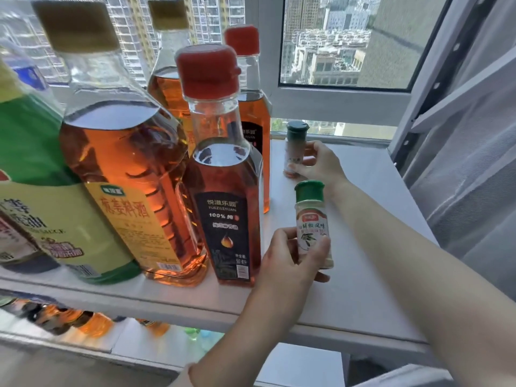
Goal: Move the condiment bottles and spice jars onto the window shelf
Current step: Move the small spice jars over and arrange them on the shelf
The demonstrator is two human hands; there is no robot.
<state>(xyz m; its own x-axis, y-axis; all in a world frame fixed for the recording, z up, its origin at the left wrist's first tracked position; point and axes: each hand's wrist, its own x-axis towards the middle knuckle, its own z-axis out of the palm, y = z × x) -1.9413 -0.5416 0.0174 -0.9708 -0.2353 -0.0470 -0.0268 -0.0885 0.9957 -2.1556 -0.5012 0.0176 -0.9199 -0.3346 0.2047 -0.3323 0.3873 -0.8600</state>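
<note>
On the white window shelf (371, 261) my left hand (290, 263) grips a small green-capped spice jar (312, 219) near the front, upright. Farther back, my right hand (321, 163) holds a second small spice jar with a dark green cap (295, 143), standing by the window frame. To their left stand two red-capped sesame oil bottles, the near one (223, 174) and the far one (251, 107). Two gold-capped bottles of amber cooking wine, a large near one (122, 163) and a far one (167, 79), stand beside a green bottle (30, 152) at the far left.
The window frame (335, 104) and glass close off the shelf's back edge. A mesh curtain and metal rail (460, 107) rise at the right. Below the shelf's front edge, more bottles (69, 322) sit on a lower level. The right half of the shelf is bare.
</note>
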